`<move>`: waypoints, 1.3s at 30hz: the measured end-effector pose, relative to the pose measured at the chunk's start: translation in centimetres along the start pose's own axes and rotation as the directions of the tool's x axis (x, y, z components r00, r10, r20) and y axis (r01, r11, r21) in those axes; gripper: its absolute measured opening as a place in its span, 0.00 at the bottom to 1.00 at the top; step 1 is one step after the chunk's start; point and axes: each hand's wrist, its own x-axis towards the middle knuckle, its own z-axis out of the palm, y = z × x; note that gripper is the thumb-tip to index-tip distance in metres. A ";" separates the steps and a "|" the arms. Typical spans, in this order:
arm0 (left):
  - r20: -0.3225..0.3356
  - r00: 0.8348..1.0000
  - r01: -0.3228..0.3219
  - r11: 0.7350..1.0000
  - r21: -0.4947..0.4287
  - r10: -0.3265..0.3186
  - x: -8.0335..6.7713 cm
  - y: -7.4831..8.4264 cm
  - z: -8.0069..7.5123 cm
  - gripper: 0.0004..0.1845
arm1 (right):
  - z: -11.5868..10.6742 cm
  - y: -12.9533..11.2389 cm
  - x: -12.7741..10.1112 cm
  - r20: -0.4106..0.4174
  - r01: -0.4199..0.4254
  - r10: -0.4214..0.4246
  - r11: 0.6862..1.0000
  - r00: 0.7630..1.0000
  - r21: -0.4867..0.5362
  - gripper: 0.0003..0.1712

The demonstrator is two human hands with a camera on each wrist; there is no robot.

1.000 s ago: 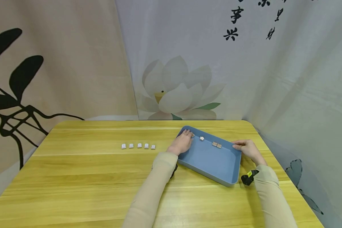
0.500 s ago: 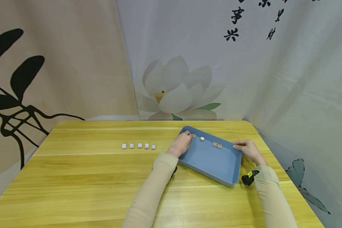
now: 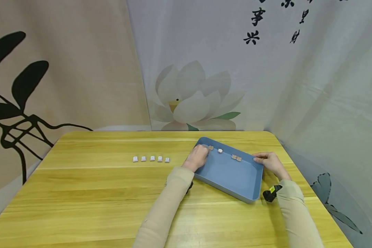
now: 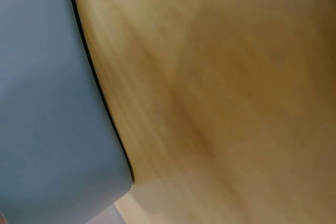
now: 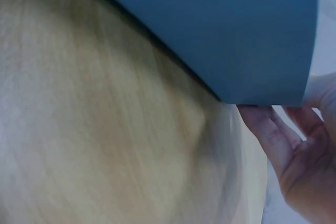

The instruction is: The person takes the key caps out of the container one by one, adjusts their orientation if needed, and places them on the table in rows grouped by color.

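Observation:
A blue-grey rectangular tray (image 3: 229, 175) lies at an angle on the table, its side wall (image 4: 58, 129) close up in the left wrist view. My left hand (image 3: 197, 156) reaches over its left side into the far left corner, fingers bent downward. Its fingertips are hidden, so whatever they touch cannot be seen. Near them lie a small brownish keycap-like piece (image 3: 210, 147) and a white one (image 3: 220, 151). Two brownish pieces (image 3: 236, 157) sit side by side along the far wall. My right hand (image 3: 269, 162) grips the tray's far right corner, thumb at the rim, fingers (image 5: 270, 135) against the outside.
Several white keycaps (image 3: 152, 158) stand in a row on the wooden table (image 3: 90, 193), left of the tray. A printed curtain (image 3: 198, 96) hangs behind the table's back edge.
My left hand's fingers have bent and drawn slightly back, uncovering more of the brownish piece in the far left corner. The right hand and tray have stayed in place.

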 end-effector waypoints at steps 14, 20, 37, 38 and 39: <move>-0.017 0.999 -0.042 0.958 -0.283 0.039 -1.0 -0.6 -1.3 0.17 | 0.0 -0.2 -0.1 0.001 -0.003 0.003 1.000 1.000 0.008 0.20; -0.048 0.998 -0.056 0.861 -0.505 0.037 -1.7 -1.3 -1.9 0.16 | 0.0 -0.1 0.0 0.003 -0.005 0.005 1.000 1.000 0.009 0.20; -0.009 0.998 0.035 0.613 -0.789 -0.069 -4.0 -2.5 -3.3 0.12 | 0.0 0.0 0.0 -0.003 0.009 -0.010 1.000 1.000 -0.015 0.20; -0.011 0.997 0.035 0.603 -0.797 -0.072 -4.1 -2.6 -3.5 0.12 | 0.0 0.0 0.0 -0.003 0.008 -0.008 1.000 1.000 -0.013 0.20; -0.006 0.997 0.041 0.589 -0.807 -0.078 -4.3 -2.7 -3.7 0.12 | 0.0 0.0 0.0 -0.002 0.008 -0.008 1.000 1.000 -0.012 0.20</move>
